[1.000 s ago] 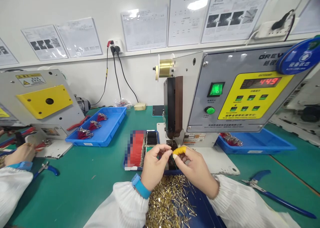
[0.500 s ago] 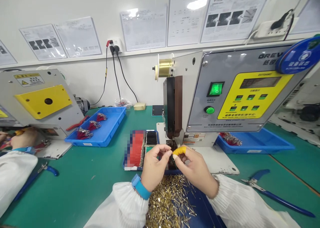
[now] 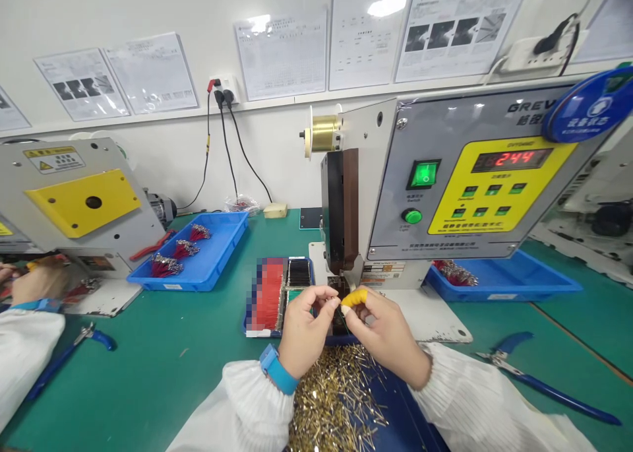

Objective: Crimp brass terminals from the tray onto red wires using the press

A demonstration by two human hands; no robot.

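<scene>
My left hand [image 3: 307, 320], with a blue band at the wrist, pinches something tiny that its fingertips hide. Touching or almost touching it, my right hand [image 3: 383, 330] has thumb and index finger closed; yellow tape [image 3: 355, 298] wraps the index finger. A thin green wire [image 3: 345, 321] hangs under the right fingertips. Both hands are just in front of the working head [image 3: 350, 279] of a grey crimping machine [image 3: 386, 241]. Left of my hands, a divided tray [image 3: 247, 326] holds red wires [image 3: 271, 297], black wires [image 3: 299, 272] and green wires [image 3: 293, 295].
Loose gold-coloured metal pieces [image 3: 329, 399] fill part of a dark blue bin [image 3: 408, 412] below my hands. Blue trays [image 3: 217, 260] with red wire bundles stand left and right. Cutting pliers [image 3: 539, 383] lie at right. A co-worker's hand [image 3: 39, 282] works at the left machine [image 3: 93, 221].
The machine's display, dark before, now shows red digits, 244. My hands keep their pinched pose. The co-worker's hand has shifted slightly left, and the whole view has moved a little.
</scene>
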